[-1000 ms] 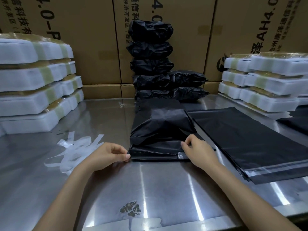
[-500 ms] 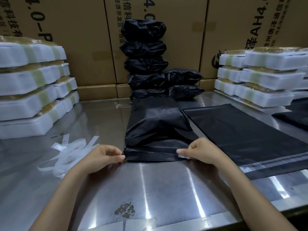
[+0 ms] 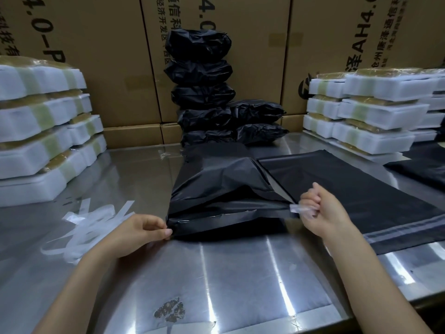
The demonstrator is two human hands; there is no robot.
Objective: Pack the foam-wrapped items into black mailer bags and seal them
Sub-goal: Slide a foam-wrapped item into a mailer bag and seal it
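Note:
A filled black mailer bag [image 3: 224,189] lies in the middle of the steel table [image 3: 240,273], its open end toward me. My left hand [image 3: 142,231] pinches the bag's near left corner. My right hand [image 3: 320,210] pinches the end of a clear release strip [image 3: 297,209] at the bag's near right corner, lifted a little off the flap. A stack of flat empty mailer bags [image 3: 361,198] lies just right of the filled one. Foam-wrapped items stand stacked at the left [image 3: 41,131] and at the right [image 3: 366,109].
Sealed black packages [image 3: 204,92] are piled against the cardboard boxes [image 3: 108,56] at the back. Peeled white strips [image 3: 94,225] lie in a heap left of my left hand. The table's front edge runs below my forearms.
My right hand has pulled up and to the right, peeling the clear strip away from the bag's flap. My left hand kept its pinch on the left corner.

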